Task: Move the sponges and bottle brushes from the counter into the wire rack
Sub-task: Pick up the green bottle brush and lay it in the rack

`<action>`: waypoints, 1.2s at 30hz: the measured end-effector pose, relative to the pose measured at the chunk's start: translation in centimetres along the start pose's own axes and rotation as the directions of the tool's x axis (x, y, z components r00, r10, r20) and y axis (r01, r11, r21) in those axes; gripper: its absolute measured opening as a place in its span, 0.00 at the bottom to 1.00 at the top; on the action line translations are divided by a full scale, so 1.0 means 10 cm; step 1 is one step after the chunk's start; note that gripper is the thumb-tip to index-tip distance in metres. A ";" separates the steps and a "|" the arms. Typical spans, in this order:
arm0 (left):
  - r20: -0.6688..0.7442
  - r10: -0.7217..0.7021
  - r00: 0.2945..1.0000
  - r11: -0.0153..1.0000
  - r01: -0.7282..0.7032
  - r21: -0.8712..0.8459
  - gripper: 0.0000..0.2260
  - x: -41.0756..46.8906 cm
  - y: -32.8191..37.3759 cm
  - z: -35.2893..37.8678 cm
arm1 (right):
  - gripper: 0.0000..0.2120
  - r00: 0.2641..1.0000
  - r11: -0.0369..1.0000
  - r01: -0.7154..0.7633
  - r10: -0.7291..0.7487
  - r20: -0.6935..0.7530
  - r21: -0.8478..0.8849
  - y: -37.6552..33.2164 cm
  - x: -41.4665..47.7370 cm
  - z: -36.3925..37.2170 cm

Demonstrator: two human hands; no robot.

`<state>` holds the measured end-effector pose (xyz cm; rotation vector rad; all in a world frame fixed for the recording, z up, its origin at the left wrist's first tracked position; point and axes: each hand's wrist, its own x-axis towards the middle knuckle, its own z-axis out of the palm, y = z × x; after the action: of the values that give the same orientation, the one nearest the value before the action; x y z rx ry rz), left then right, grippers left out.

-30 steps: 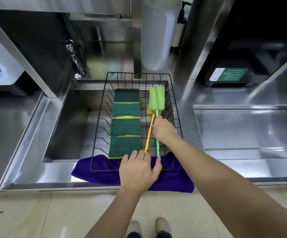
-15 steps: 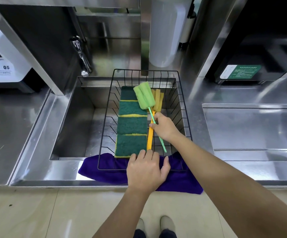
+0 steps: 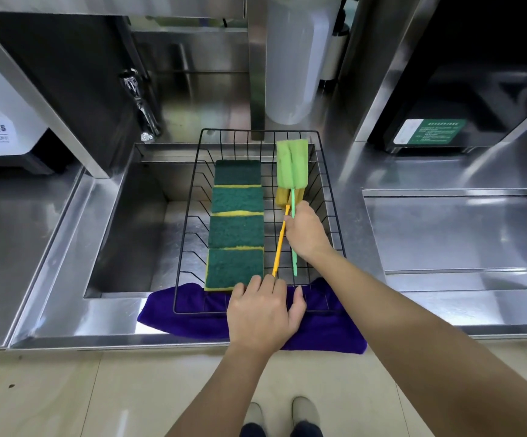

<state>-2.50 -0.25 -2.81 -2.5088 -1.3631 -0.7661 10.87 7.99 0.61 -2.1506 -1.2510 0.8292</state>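
Observation:
A black wire rack (image 3: 189,234) spans the sink, its front on a purple cloth. Several green-and-yellow sponges (image 3: 236,225) lie in a row along its left half. On the right half a green bottle brush (image 3: 291,168) lies over a yellow bottle brush (image 3: 278,247), heads toward the back. My right hand (image 3: 306,234) grips the green brush's handle inside the rack. My left hand (image 3: 263,313) rests on the rack's front rim, fingers spread flat, touching the yellow handle's end.
The purple cloth (image 3: 325,332) hangs over the steel counter's front edge. A faucet (image 3: 140,105) stands back left of the sink (image 3: 136,222), a white bottle (image 3: 290,58) behind the rack, a recessed steel tray (image 3: 451,228) to the right, a white appliance (image 3: 0,121) far left.
My right hand swung the green brush from a leftward tilt over the sponges back to straight, over the yellow brush's head. My left hand stayed on the rack's front rim.

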 end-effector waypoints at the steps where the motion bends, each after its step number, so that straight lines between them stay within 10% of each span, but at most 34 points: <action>1: -0.003 -0.001 1.000 1.000 0.001 -0.002 0.19 0.00 0.00 0.00 | 0.08 1.000 1.000 -0.011 0.011 0.018 0.004 0.00 0.00 0.00; 36: 0.012 -0.002 1.000 1.000 0.001 0.010 0.18 0.01 0.01 -0.01 | 0.12 0.999 0.903 -0.040 0.043 -0.004 -0.427 -0.06 0.02 0.05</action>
<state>-2.44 -0.24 -2.69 -2.5091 -1.3694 -0.7440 10.26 8.53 0.66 -2.5235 -1.5070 0.6169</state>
